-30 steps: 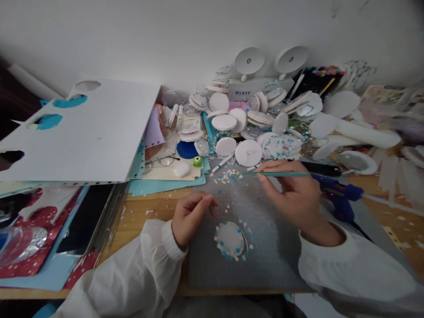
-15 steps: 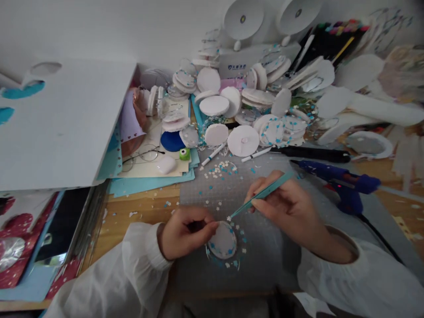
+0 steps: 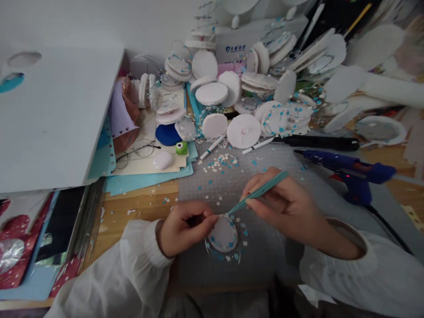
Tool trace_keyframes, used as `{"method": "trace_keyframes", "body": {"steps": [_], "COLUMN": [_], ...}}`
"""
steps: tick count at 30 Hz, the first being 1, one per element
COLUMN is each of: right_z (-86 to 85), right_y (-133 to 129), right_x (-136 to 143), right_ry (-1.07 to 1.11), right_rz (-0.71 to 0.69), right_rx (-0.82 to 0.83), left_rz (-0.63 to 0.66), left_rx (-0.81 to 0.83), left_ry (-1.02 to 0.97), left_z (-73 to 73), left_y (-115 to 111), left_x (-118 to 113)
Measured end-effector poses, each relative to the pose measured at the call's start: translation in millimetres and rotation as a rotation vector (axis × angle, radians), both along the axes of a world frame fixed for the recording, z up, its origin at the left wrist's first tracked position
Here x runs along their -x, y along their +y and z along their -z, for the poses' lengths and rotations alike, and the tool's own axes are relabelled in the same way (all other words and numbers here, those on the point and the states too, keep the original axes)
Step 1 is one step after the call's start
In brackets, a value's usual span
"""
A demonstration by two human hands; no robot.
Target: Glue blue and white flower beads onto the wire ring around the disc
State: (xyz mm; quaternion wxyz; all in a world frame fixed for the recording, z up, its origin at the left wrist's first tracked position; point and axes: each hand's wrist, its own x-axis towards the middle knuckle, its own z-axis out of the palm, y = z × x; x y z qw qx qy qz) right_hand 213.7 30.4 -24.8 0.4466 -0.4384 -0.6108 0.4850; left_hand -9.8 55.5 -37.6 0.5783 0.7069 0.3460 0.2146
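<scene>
My left hand (image 3: pixel 187 228) pinches the upper left edge of a small white disc (image 3: pixel 222 235), whose rim carries blue and white paper flowers. Thumb and forefinger meet on that edge. In my right hand (image 3: pixel 281 207) is a pair of teal tweezers (image 3: pixel 260 191), held like a pen and slanting down to the left. Their tips are at the disc's top rim, where a tiny white flower (image 3: pixel 227 215) shows. Clear loops with more blue and white flowers curve around the disc's right and lower side, over the grey cutting mat (image 3: pixel 265 265).
Loose paper flowers (image 3: pixel 220 163) lie scattered on the mat. A blue glue gun (image 3: pixel 351 170) with a cord rests at right, near a black tool (image 3: pixel 321 142). White discs (image 3: pixel 244 131) pile up behind. A white board (image 3: pixel 59 123) overhangs the left; a green punch (image 3: pixel 181 148) and glasses (image 3: pixel 142 148) sit on papers.
The tweezers have moved down and slightly left, bringing the white flower from just above the disc onto its top rim. The view has shifted a little; my left hand keeps its pinch.
</scene>
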Motion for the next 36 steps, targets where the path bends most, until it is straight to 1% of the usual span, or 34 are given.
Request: {"method": "trace_keyframes", "body": {"steps": [9,18,23,36], "right_z": [-1.1,-0.8,-1.1,-2.4], "right_y": [0.9,1.1,0.9,1.6], "right_x": [0.8,1.2,1.2,1.6], "right_ry": [-0.024,-0.038,-0.005,-0.024], "right_rz": [0.006,-0.004,-0.003,-0.008], "right_rx": [0.009,0.02,0.027,0.052], "left_rz": [-0.016,-0.005,-0.011,-0.009], "left_rx": [-0.03,-0.03,-0.042,-0.014], "left_ry": [-0.008,0.004,0.004,0.003], "left_z": [0.8,0.9,0.3,0.7], "left_y": [-0.2,-0.9,-1.4,-1.4], "left_x": [-0.6,0.3,-0.3,-0.5]}}
